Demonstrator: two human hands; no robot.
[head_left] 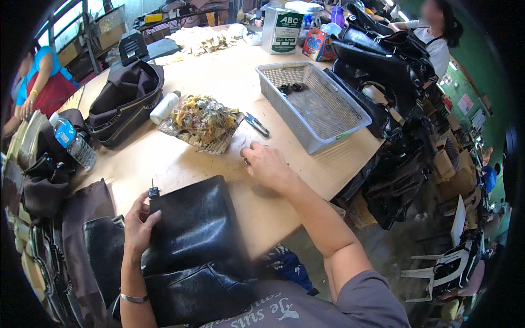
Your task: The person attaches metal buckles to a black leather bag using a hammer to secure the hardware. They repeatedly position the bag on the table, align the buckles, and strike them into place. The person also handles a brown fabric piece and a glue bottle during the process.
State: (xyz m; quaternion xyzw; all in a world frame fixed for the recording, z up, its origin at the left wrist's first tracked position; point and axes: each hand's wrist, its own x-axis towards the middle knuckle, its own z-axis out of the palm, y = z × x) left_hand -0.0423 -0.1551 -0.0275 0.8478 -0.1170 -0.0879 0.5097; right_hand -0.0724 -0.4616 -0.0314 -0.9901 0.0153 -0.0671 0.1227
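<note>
My left hand [141,224] grips the left edge of a glossy black leather piece [191,218], its thumb on top, right beside a small dark fitting [153,192] with a thin upright pin. My right hand [265,164] is curled low over the light wooden table [273,208], around something small and dark that I cannot make out. Just above it lie small snips [257,125] with dark handles, and a cluttered mound of yellowish scraps [199,123] on a flat piece. A white bottle [164,108] stands beside the mound.
A plastic basket [311,126] holds small black items. Black bags [377,54] crowd the right, a dark bag [123,104] and water bottle [74,139] the left. People [432,44] [46,82] are at both sides. A white chair [437,273] stands lower right.
</note>
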